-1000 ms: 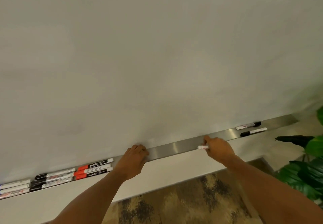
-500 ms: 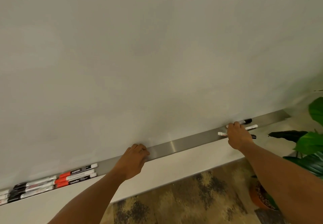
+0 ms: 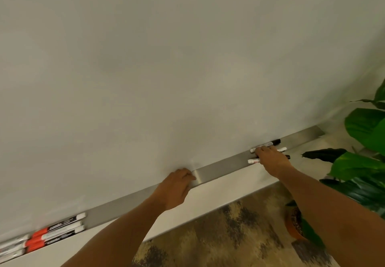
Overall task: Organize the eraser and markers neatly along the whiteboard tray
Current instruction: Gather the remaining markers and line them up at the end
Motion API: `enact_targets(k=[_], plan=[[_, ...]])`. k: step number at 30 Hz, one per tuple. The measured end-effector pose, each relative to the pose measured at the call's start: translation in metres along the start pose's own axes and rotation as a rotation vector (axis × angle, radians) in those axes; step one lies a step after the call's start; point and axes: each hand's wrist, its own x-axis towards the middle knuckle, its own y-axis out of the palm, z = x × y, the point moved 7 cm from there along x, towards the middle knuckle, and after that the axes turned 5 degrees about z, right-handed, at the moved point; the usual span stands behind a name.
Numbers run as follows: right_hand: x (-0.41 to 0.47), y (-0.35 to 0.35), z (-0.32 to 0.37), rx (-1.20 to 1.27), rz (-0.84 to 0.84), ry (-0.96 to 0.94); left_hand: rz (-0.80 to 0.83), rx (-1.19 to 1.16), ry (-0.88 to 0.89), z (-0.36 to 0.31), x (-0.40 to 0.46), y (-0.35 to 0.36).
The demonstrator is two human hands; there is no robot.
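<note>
Gathering the loose markers at the tray's right end

The right hand (image 3: 270, 158) lies curled over three markers (image 3: 254, 161) on the tray (image 3: 218, 166); its exact grip is hidden. The left hand (image 3: 175, 187) rests loosely bent, empty, mid-tray. Squaring ends against the whiteboard (image 3: 187, 69) would probably help; no eraser shows.

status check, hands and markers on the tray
Left hand resting on steel tray, empty. Right hand over three loose black-capped markers, grip unclear. Nothing blocking.

Three markers (image 3: 254, 161) side by side on tray (image 3: 218, 165)
</note>
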Motion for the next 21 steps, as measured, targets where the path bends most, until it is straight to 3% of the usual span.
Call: enact_targets(k=[8, 14, 17, 21], plan=[[-0.023, 0.006, -0.004, -0.05, -0.247, -0.22, 0.029, -0.12, 0.095, -0.076, 0.109, 0.005], [-0.047, 0.008, -0.012, 0.195, -0.472, -0.21, 0.078, -0.183, 0.119, -0.125, 0.183, 0.024], [-0.057, 0.015, -0.015, 0.32, -0.516, -0.242, 0.097, -0.16, 0.128, -0.145, 0.213, 0.036], [-0.068, 0.034, -0.02, 0.487, -0.427, -0.179, 0.096, -0.101, 0.119, -0.159, 0.239, 0.049]])
